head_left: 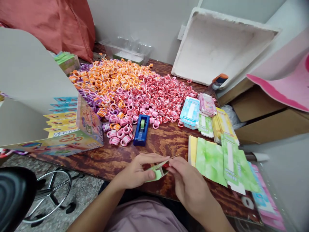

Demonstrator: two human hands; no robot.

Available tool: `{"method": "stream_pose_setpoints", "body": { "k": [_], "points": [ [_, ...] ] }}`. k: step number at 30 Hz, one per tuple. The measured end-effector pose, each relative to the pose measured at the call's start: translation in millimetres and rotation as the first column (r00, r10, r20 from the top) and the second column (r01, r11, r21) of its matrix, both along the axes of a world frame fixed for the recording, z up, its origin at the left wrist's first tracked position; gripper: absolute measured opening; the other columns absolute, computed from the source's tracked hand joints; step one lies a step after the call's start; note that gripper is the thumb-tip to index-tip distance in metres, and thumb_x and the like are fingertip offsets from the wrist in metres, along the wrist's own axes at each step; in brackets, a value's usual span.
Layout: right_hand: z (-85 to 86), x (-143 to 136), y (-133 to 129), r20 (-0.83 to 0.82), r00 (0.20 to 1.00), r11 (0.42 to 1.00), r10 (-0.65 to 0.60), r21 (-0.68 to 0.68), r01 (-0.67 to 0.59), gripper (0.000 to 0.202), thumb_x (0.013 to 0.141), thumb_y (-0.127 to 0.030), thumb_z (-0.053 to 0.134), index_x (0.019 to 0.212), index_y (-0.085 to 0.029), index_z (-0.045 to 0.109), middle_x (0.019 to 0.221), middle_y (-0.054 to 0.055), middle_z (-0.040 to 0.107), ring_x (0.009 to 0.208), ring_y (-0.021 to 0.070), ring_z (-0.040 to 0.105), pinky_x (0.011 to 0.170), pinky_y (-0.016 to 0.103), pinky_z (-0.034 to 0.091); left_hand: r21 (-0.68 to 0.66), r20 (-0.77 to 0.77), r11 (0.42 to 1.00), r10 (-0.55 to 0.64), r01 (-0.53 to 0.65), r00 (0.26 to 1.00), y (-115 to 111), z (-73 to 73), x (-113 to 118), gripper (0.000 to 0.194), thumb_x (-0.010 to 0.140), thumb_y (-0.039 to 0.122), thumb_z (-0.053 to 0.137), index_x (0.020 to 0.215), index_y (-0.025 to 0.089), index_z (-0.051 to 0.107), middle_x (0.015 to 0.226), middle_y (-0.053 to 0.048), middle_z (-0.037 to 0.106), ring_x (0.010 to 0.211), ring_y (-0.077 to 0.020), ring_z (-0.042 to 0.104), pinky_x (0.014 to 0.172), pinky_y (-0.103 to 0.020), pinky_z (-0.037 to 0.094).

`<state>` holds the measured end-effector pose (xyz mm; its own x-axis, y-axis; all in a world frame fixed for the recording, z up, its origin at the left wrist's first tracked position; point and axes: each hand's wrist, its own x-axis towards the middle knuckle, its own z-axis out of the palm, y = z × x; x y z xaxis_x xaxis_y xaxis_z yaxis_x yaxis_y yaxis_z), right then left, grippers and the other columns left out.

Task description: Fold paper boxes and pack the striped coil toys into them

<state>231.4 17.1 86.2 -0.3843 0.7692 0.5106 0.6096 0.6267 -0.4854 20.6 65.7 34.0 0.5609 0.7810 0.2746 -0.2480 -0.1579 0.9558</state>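
Observation:
Near the front edge of the table, my left hand (pixel 135 170) grips a small light-green cardboard box (pixel 158 174) between thumb and fingers. My right hand (pixel 187 175) pinches at the box's right end, its fingertips pressed together. Something red shows in the box's opening, partly hidden by the fingers. A thin yellowish edge or strand sticks out above my right fingertips; I cannot tell which. Just beyond the hands lies a thin rubber band (pixel 173 147) on the wood. A blue tape dispenser (pixel 141 130) stands farther back, to the left of it.
A large heap of striped coiled rings (pixel 135 93) covers the table's back. Flat cards (pixel 190 111) and green sheets (pixel 210 158) lie at right. An open display box (pixel 89 125) holds cards at left. A white foam box (pixel 217 45) leans behind; a stool (pixel 14 199) stands left.

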Motion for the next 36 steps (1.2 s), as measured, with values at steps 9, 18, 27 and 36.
{"method": "stream_pose_setpoints", "body": {
  "k": [9, 18, 27, 36],
  "points": [
    [-2.2, -8, -5, -0.263, 0.964, 0.991, -0.034, 0.114, 0.066, 0.057, 0.092, 0.007, 0.057, 0.141, -0.021, 0.063, 0.113, 0.011, 0.072, 0.102, 0.0223, 0.073, 0.084, 0.036, 0.065, 0.003, -0.003, 1.000, -0.010, 0.010, 1.000, -1, -1.0, -3, 0.078, 0.095, 0.077, 0.048, 0.132, 0.014, 0.075, 0.115, -0.018, 0.080, 0.102, -0.0307, 0.072, 0.094, -0.040, 0.051],
    [5.3, -15, -6, -0.191, 0.980, 0.989, 0.050, 0.146, -0.022, 0.041, 0.103, -0.018, 0.059, 0.144, -0.018, 0.056, 0.110, 0.013, 0.074, 0.102, 0.0242, 0.072, 0.082, 0.042, 0.063, 0.356, -0.017, 0.921, 0.175, -0.158, 0.984, -8, -9.3, 6, 0.084, 0.080, 0.067, 0.080, 0.146, 0.018, 0.061, 0.114, -0.014, 0.081, 0.094, -0.0264, 0.074, 0.091, -0.037, 0.050],
    [11.9, -22, -1, -0.029, 0.999, 0.981, -0.033, 0.191, 0.038, 0.038, 0.092, 0.008, 0.048, 0.123, -0.006, 0.064, 0.107, 0.014, 0.072, 0.102, 0.0244, 0.067, 0.092, 0.047, 0.048, 0.230, -0.345, 0.970, 0.153, -0.075, 0.926, -22, 19.8, 7, 0.009, 0.099, 0.021, 0.062, 0.103, 0.018, 0.071, 0.088, -0.001, 0.072, 0.079, -0.0147, 0.060, 0.078, -0.027, 0.043],
    [-1.4, -23, 1, -0.041, 0.997, 0.974, 0.062, 0.219, -0.051, 0.038, 0.089, 0.011, 0.050, 0.121, -0.003, 0.064, 0.109, 0.016, 0.065, 0.099, 0.0243, 0.063, 0.081, 0.042, 0.053, -0.037, -0.334, 0.996, 0.062, -0.078, 0.941, -27, 22.8, 7, 0.016, 0.099, 0.028, 0.063, 0.106, 0.018, 0.074, 0.093, -0.001, 0.073, 0.085, -0.0165, 0.064, 0.086, -0.027, 0.048]
  ]
}}
